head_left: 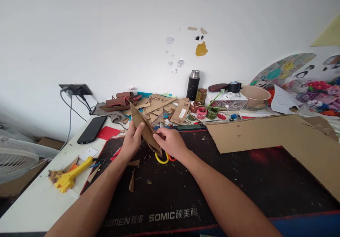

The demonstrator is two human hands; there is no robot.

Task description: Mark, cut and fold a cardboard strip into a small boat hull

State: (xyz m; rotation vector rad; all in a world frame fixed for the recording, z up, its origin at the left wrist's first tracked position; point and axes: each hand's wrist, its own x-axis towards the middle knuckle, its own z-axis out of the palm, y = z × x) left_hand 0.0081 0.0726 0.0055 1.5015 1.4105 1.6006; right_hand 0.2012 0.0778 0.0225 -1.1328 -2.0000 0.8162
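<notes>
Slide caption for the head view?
Left hand and right hand hold a cardboard piece above a dark mat, yellow glue gun at left.

Brown cardboard piece [148,137], long, narrow, pointed at the far end, edges rough. Held tilted: tip up-left, near end low right. My left hand [133,137] has its left edge, my right hand [170,139] its right.

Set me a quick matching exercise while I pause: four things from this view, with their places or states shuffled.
1. folded cardboard piece
2. glue gun
3. flask
4. large cardboard sheet

A. upright near the wall
B. partly over the dark mat's right side
C. between left hand and right hand
D. yellow, on the white table

Pairs: 1-C, 2-D, 3-A, 4-B
</notes>
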